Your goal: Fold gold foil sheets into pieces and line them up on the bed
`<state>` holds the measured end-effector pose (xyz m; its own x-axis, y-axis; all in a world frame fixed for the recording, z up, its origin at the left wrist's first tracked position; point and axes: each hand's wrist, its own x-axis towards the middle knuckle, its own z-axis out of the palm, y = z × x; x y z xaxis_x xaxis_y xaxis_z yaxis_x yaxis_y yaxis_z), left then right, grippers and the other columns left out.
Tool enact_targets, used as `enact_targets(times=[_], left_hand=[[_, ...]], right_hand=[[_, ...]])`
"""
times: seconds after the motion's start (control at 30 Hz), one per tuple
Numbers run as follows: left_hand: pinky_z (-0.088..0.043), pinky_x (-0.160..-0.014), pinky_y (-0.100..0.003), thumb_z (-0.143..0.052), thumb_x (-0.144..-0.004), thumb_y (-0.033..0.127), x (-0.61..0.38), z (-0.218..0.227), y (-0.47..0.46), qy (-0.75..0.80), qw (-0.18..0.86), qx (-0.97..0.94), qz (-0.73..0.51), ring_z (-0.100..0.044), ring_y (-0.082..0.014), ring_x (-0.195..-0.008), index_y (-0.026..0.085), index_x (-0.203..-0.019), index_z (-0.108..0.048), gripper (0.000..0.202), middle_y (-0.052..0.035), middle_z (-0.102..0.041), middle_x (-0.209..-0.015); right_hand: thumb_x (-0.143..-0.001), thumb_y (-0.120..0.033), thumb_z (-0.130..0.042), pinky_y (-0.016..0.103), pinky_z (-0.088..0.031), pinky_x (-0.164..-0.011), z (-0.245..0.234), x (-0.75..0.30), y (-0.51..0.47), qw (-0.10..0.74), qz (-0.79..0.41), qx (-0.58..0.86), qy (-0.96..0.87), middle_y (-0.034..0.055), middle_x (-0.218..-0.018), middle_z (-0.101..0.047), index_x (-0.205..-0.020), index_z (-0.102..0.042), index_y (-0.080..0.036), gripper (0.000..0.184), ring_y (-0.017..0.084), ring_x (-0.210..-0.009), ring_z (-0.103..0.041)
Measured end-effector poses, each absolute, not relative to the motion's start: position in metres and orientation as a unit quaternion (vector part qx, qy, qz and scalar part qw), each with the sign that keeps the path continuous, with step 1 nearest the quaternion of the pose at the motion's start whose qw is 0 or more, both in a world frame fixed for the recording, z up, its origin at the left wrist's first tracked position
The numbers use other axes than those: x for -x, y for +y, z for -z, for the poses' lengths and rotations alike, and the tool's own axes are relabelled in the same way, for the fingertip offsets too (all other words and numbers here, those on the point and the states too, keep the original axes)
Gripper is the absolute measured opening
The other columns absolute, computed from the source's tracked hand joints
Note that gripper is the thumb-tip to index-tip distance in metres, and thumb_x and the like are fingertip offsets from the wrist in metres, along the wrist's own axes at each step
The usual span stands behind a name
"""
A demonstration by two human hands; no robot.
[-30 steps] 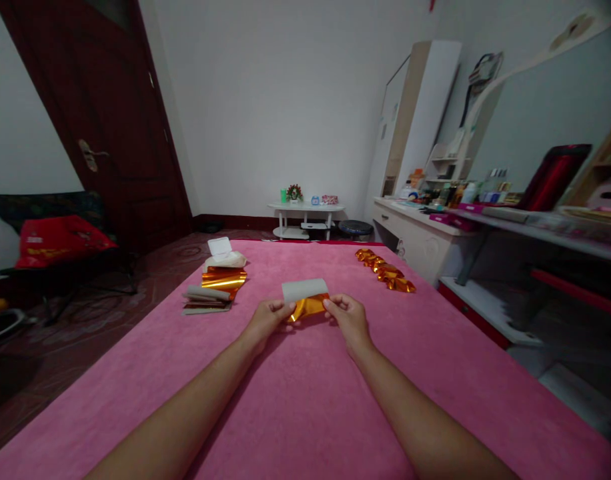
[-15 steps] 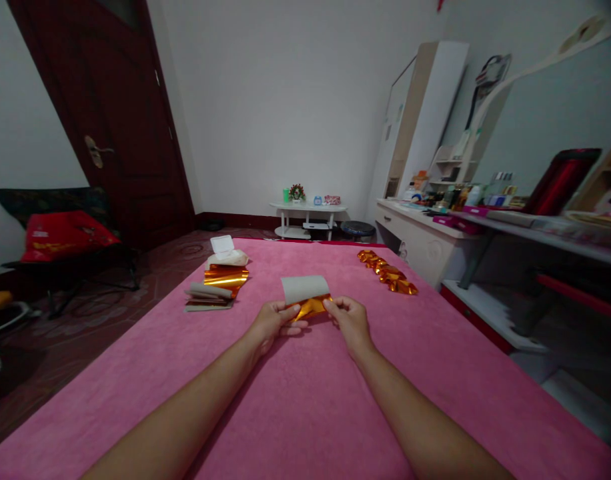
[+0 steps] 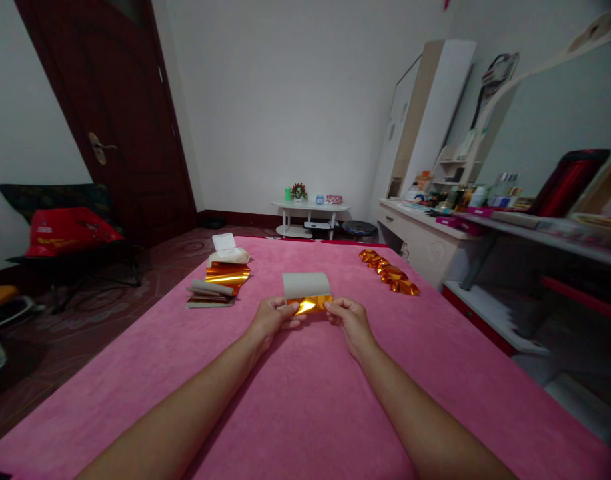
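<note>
A sheet of gold foil paper point(image 3: 306, 287) with a grey back is held between my two hands over the pink cloth point(image 3: 305, 387). Its near edge is turned up, so a shiny gold strip shows along the front while the grey back faces up behind it. At the left end, my left hand point(image 3: 275, 319) pinches the strip between thumb and fingers. The right end is gripped by the thumb and fingertips of my right hand point(image 3: 349, 321).
On the left lie a stack of grey-backed sheets point(image 3: 210, 293), a gold foil sheet point(image 3: 228, 275) and a white packet point(image 3: 229, 255) with its lid up. Several twisted gold foil pieces point(image 3: 389, 273) form a row at right. A dressing table point(image 3: 425, 227) stands beyond.
The gold strip along the near edge looks flatter and straighter than before. Both hands keep their hold at its ends. The view has shifted slightly.
</note>
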<state>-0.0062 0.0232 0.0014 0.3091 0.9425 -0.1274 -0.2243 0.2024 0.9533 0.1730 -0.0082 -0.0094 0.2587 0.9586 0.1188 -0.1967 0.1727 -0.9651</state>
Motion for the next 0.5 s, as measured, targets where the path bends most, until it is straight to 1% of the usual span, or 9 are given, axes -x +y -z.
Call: enact_targets(times=[0.1, 0.27, 0.37, 0.5], left_hand=[[-0.056, -0.055, -0.018, -0.068, -0.073, 0.015, 0.0068, -0.001, 0.0233, 0.391, 0.658, -0.465, -0.446, -0.068, -0.0151, -0.069, 0.005, -0.097, -0.067, 0.026, -0.0149, -0.07, -0.095], [-0.054, -0.055, -0.017, -0.073, -0.067, 0.021, 0.0085, -0.0006, 0.0243, 0.38, 0.649, -0.479, -0.454, -0.067, -0.0143, -0.07, 0.006, -0.097, -0.068, 0.033, -0.0134, -0.071, -0.095], [-0.054, -0.055, -0.018, -0.075, -0.065, 0.023, 0.0083, -0.0012, 0.024, 0.379, 0.647, -0.484, -0.452, -0.066, -0.0144, -0.071, 0.007, -0.096, -0.069, 0.036, -0.013, -0.071, -0.095], [-0.053, -0.055, -0.019, -0.075, -0.064, 0.027, 0.0064, -0.0026, 0.0216, 0.375, 0.637, -0.498, -0.455, -0.066, -0.0143, -0.069, 0.008, -0.097, -0.069, 0.039, -0.0127, -0.071, -0.094]], right_hand=[[-0.057, -0.034, -0.076, 0.023, -0.032, -0.047, 0.0103, -0.1741, -0.0062, 0.637, -0.46, 0.468, -0.405, -0.0003, -0.053, -0.058, -0.056, -0.062, -0.015, 0.024, 0.009, -0.046, -0.046], [-0.059, -0.039, -0.075, 0.023, -0.032, -0.047, 0.012, -0.1747, -0.0039, 0.639, -0.458, 0.477, -0.393, 0.0005, -0.056, -0.06, -0.061, -0.066, -0.015, 0.026, 0.009, -0.046, -0.046], [-0.057, -0.036, -0.076, 0.023, -0.035, -0.05, 0.0134, -0.1741, -0.0033, 0.65, -0.446, 0.48, -0.384, -0.0002, -0.056, -0.061, -0.059, -0.067, -0.015, 0.023, 0.009, -0.049, -0.047], [-0.054, -0.032, -0.077, 0.025, -0.038, -0.055, 0.016, -0.1735, -0.0022, 0.665, -0.436, 0.478, -0.372, -0.0009, -0.055, -0.061, -0.056, -0.065, -0.016, 0.02, 0.011, -0.053, -0.051]])
